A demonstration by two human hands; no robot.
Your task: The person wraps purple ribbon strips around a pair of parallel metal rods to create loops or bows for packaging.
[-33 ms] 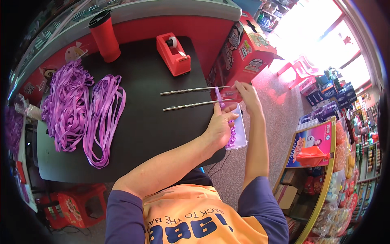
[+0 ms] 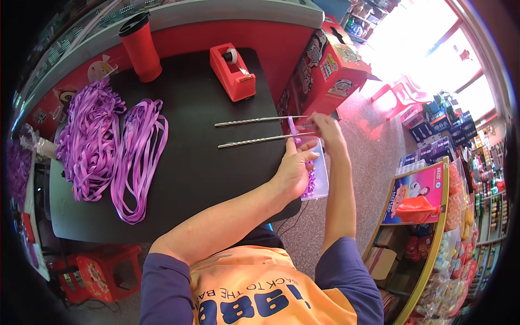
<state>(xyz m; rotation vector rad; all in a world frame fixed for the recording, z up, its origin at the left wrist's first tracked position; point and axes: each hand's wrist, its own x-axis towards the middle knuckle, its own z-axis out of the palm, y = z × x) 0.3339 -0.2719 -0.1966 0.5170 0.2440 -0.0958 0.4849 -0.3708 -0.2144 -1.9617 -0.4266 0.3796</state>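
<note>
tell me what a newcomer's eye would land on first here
Probably the bright purple ribbon heap at the left of the black table, with a looped purple bundle beside it. Next might come the red tumbler and red tape dispenser toward the far side, then two slim metal rods at the right, with the person's left hand and right hand near their ends.

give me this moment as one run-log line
left hand: at purple ribbon | ribbon: across two metal rods | right hand: blurred, near rod tips | ribbon bundles: on black table
</note>
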